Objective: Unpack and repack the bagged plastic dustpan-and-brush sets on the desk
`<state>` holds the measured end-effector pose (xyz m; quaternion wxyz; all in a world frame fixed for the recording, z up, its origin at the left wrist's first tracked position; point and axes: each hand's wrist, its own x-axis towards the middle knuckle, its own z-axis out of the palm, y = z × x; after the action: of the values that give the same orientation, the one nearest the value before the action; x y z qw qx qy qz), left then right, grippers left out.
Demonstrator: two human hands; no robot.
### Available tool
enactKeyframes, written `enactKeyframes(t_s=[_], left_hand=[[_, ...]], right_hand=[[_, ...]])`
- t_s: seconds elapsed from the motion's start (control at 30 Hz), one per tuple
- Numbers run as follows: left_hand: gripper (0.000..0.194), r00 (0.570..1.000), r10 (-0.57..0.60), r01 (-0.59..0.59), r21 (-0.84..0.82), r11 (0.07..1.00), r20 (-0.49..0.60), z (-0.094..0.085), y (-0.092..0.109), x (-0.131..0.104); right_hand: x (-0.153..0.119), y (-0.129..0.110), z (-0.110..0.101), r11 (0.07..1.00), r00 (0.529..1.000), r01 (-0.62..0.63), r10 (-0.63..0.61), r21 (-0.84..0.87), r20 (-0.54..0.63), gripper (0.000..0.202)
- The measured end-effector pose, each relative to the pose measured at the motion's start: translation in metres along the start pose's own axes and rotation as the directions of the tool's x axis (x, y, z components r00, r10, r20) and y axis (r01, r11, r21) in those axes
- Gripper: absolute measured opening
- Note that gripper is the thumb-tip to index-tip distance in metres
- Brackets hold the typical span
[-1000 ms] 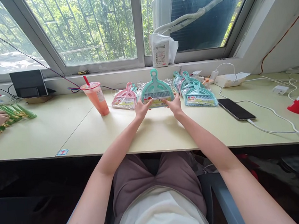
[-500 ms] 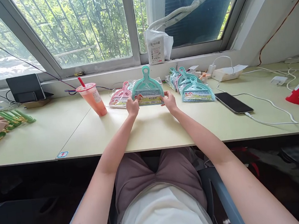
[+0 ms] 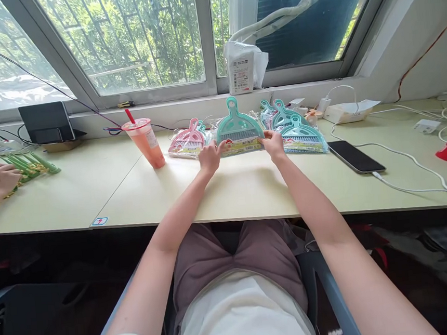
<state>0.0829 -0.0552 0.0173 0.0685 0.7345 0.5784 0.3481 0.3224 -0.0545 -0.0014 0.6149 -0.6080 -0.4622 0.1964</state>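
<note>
A teal dustpan and brush set [image 3: 239, 127] in clear wrapping stands tilted up above the table. My left hand [image 3: 210, 156] grips its lower left corner, and my right hand [image 3: 273, 143] pinches its lower right corner. Just left of it lies a pink dustpan set [image 3: 188, 139], with a bit of teal showing behind. On the right, several teal sets rest together, the front one [image 3: 301, 133] close to my right hand.
A cup of pink drink [image 3: 147, 145] with a red straw stands left. A phone [image 3: 356, 156] on a white cable lies right. Another person's hand [image 3: 0, 179] is over green strips [image 3: 35, 165] at far left. A tablet [image 3: 46, 123] stands behind.
Both my hands and the held teal set have shifted right, nearer the teal sets there. The whole view has moved slightly. The other person's hand reaches further in.
</note>
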Motion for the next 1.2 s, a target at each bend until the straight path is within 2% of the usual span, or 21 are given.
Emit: enactKeyframes(t_s=[0.07, 0.13, 0.2, 0.23, 0.3, 0.4, 0.5, 0.57, 0.6, 0.7, 0.77, 0.83, 0.9, 0.97, 1.03, 1.07, 1.2], left_hand=[[0.054, 0.985, 0.173, -0.173, -0.023, 0.985, 0.020, -0.005, -0.004, 0.003], [0.064, 0.941, 0.338, -0.337, -0.045, 0.940, 0.023, -0.015, -0.015, 0.010], [0.073, 0.902, 0.429, -0.429, 0.003, 0.903, 0.056, -0.029, -0.035, 0.019], [0.076, 0.897, 0.431, -0.437, 0.045, 0.898, 0.102, -0.037, -0.047, 0.024], [0.077, 0.911, 0.362, -0.390, 0.129, 0.912, 0.195, -0.051, -0.076, 0.031], [0.075, 0.956, 0.211, -0.253, 0.203, 0.946, 0.205, -0.065, -0.117, 0.037], [0.042, 0.988, 0.086, -0.115, 0.255, 0.960, 0.125, -0.064, -0.144, 0.042], [0.017, 0.995, 0.059, -0.077, 0.238, 0.968, 0.081, -0.057, -0.152, 0.045], [0.012, 0.996, 0.056, -0.068, 0.215, 0.974, 0.065, -0.052, -0.155, 0.046], [0.012, 1.000, 0.023, -0.024, 0.144, 0.989, 0.008, -0.038, -0.156, 0.047], [0.010, 0.999, -0.019, 0.023, 0.115, 0.993, -0.034, -0.032, -0.157, 0.047], [0.008, 0.997, -0.038, 0.045, 0.098, 0.994, -0.069, -0.028, -0.159, 0.048], [0.008, 0.994, -0.033, 0.043, 0.094, 0.995, -0.104, -0.026, -0.161, 0.049], [0.005, 0.991, -0.025, 0.039, 0.102, 0.994, -0.134, -0.025, -0.163, 0.050], [0.002, 0.988, -0.020, 0.037, 0.107, 0.994, -0.152, -0.024, -0.164, 0.051], [0.002, 0.987, -0.021, 0.038, 0.106, 0.994, -0.156, -0.023, -0.164, 0.052], [0.003, 0.988, -0.052, 0.066, 0.087, 0.994, -0.148, -0.022, -0.161, 0.051]], right_hand=[[0.007, 0.004, -0.010, 0.998, 0.998, -0.027, 0.024, -0.059, -0.055, 0.028], [0.013, 0.007, -0.020, 0.983, 0.991, -0.079, 0.059, -0.167, -0.120, 0.030], [0.015, 0.011, -0.028, 0.944, 0.987, -0.112, 0.070, -0.310, -0.145, 0.027], [0.015, 0.013, -0.030, 0.919, 0.987, -0.123, 0.074, -0.376, -0.141, 0.024], [0.014, 0.017, -0.030, 0.868, 0.990, -0.132, 0.091, -0.478, -0.109, 0.018], [0.012, 0.023, -0.024, 0.805, 0.991, -0.123, 0.126, -0.580, -0.035, 0.013], [0.009, 0.026, -0.016, 0.746, 0.992, -0.067, 0.123, -0.663, 0.038, 0.019], [0.005, 0.025, -0.011, 0.718, 0.992, -0.031, 0.105, -0.696, 0.064, 0.028], [0.002, 0.024, -0.009, 0.706, 0.993, -0.015, 0.093, -0.708, 0.071, 0.033], [-0.009, 0.019, -0.005, 0.663, 0.997, 0.057, 0.006, -0.746, 0.082, 0.051], [-0.016, 0.015, -0.004, 0.604, 0.987, 0.157, -0.113, -0.782, 0.110, 0.055], [-0.022, 0.008, -0.001, 0.520, 0.947, 0.306, -0.254, -0.798, 0.197, 0.044], [-0.027, 0.003, 0.004, 0.435, 0.865, 0.492, -0.342, -0.754, 0.367, 0.034], [-0.032, 0.000, 0.013, 0.385, 0.757, 0.653, -0.349, -0.652, 0.551, 0.035], [-0.037, 0.001, 0.023, 0.392, 0.679, 0.729, -0.315, -0.561, 0.663, 0.036], [-0.038, 0.002, 0.028, 0.414, 0.665, 0.736, -0.297, -0.535, 0.685, 0.036], [-0.039, 0.011, 0.037, 0.531, 0.673, 0.695, -0.244, -0.485, 0.698, 0.040]])
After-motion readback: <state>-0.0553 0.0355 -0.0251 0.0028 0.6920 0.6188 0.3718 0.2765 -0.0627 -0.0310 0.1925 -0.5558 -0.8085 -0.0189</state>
